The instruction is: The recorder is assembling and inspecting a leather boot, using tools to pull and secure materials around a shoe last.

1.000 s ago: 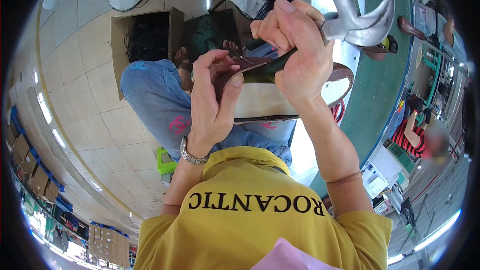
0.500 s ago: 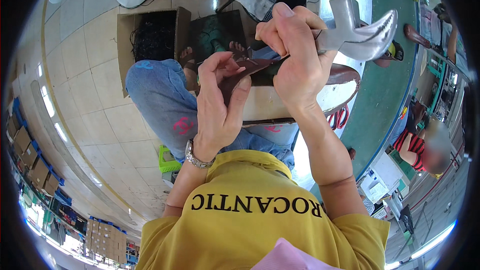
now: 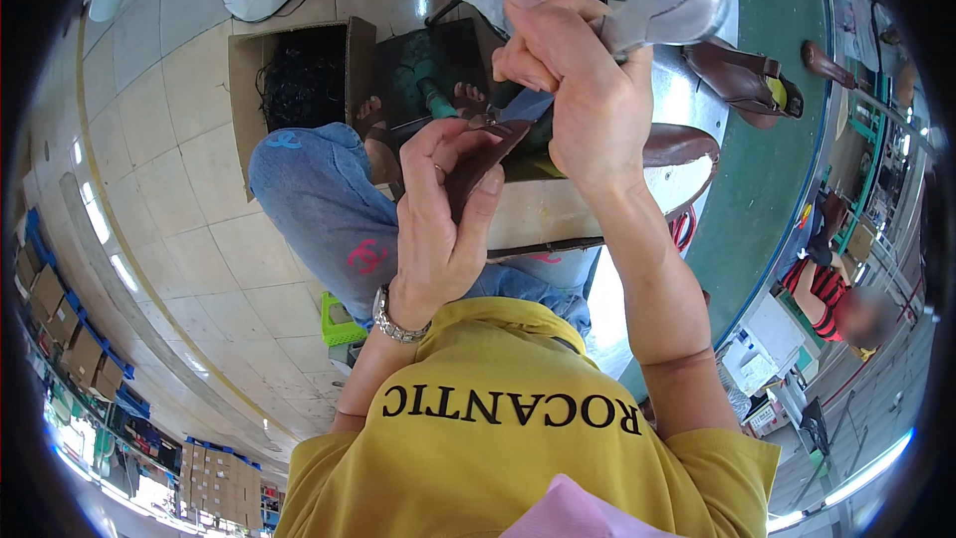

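A brown leather shoe (image 3: 682, 146) lies across my lap, its pale underside facing up. My left hand (image 3: 438, 204) pinches a dark brown leather flap (image 3: 486, 161) at the shoe's left end between thumb and fingers. Metal lasting pincers (image 3: 665, 2), with curved jaws and a hammer lug, are gripped in my right hand (image 3: 597, 105). This fist sits above the middle of the shoe, and the pincers' head points up and right. The fist hides most of the handles. Whether the flap joins the shoe is hard to see.
At right, a green-topped bench (image 3: 742, 214) carries more brown shoes (image 3: 732, 80). On the tiled floor stand a cardboard box (image 3: 239, 105) with tangled black material and a bright green plastic stool (image 3: 341, 319). A person (image 3: 822, 299) in red and black stripes works beyond the bench.
My right hand has moved up slightly with the pincers, whose head has swung up and left. My left hand has shifted a little right, still holding the flap.
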A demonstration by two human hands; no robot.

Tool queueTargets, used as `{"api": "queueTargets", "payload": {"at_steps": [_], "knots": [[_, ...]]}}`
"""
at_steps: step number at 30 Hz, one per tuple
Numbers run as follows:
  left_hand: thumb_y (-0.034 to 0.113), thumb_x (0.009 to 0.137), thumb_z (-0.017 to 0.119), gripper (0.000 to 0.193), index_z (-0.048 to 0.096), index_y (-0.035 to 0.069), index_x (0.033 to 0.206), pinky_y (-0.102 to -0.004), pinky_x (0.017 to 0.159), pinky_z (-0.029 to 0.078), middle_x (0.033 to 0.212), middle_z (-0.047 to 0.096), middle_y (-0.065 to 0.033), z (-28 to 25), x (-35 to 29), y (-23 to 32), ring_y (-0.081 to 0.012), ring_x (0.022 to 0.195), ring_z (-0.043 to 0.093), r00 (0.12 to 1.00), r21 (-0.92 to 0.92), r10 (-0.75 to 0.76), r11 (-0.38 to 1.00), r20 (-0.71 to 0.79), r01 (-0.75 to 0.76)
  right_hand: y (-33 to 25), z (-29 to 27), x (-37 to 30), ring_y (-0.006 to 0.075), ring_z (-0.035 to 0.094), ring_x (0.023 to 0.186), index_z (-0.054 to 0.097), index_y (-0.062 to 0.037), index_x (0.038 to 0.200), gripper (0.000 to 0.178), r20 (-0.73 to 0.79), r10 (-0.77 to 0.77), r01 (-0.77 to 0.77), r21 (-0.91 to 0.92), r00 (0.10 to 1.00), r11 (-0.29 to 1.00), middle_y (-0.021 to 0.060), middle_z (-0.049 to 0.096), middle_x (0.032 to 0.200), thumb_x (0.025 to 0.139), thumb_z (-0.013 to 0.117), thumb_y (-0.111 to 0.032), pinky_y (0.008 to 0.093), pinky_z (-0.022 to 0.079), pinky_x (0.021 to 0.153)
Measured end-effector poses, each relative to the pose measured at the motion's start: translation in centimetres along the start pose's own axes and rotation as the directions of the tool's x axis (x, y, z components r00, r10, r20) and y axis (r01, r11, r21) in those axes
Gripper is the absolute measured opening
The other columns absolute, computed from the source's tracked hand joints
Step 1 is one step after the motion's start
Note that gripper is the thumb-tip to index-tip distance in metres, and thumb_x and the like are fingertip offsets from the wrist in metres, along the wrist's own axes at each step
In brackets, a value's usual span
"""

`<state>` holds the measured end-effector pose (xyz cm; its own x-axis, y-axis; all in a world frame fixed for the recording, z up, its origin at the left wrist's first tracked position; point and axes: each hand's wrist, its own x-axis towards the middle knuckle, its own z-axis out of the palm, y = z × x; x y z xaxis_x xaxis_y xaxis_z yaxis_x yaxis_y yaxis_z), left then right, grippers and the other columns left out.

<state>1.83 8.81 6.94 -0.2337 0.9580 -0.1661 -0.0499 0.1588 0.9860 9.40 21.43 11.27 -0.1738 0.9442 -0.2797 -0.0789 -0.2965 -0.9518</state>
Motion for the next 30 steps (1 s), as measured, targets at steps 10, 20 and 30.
{"api": "queueTargets", "payload": {"at_steps": [10,20,30], "knots": [[0.009,0.091,0.049,0.036,0.032,-0.001,0.121,-0.0284,0.079,0.046,0.105,0.06,-0.0189,-0.2,-0.5,-0.5,-0.0196,0.088,0.059,1.0,-0.01,-0.004,1.0,-0.004,0.004,-0.6,0.4,0.5,0.0109,0.038,0.048,0.049,0.0004,0.057,0.029,0.031,0.107,-0.106,-0.046,0.994,0.993,0.0016,0.039,0.049,0.08,0.059,-0.013,0.0257,0.038,0.054],[0.008,0.091,0.049,0.031,0.039,0.0,0.119,-0.0267,0.079,0.045,0.106,0.061,-0.0123,-0.3,1.1,-1.0,-0.0167,0.091,0.06,1.0,0.056,-0.005,0.998,0.01,0.005,0.1,-1.8,-0.8,0.0118,0.045,0.055,0.049,0.0001,0.064,0.026,0.098,-0.218,0.214,0.051,0.971,0.976,0.0018,0.044,0.059,0.088,0.051,-0.01,0.0267,0.037,0.054],[0.026,0.086,0.059,0.037,0.055,0.0,0.113,-0.0354,0.088,0.044,0.109,0.058,-0.0156,0.5,2.9,-4.0,-0.0284,0.103,0.056,0.952,0.21,0.089,0.965,0.292,-0.155,-1.2,-17.0,-6.9,0.0043,0.027,0.045,0.043,-0.0127,0.077,0.015,-0.368,-0.096,0.13,0.068,0.925,0.989,-0.006,0.029,0.054,0.089,0.052,-0.011,0.021,0.031,0.045]]}}
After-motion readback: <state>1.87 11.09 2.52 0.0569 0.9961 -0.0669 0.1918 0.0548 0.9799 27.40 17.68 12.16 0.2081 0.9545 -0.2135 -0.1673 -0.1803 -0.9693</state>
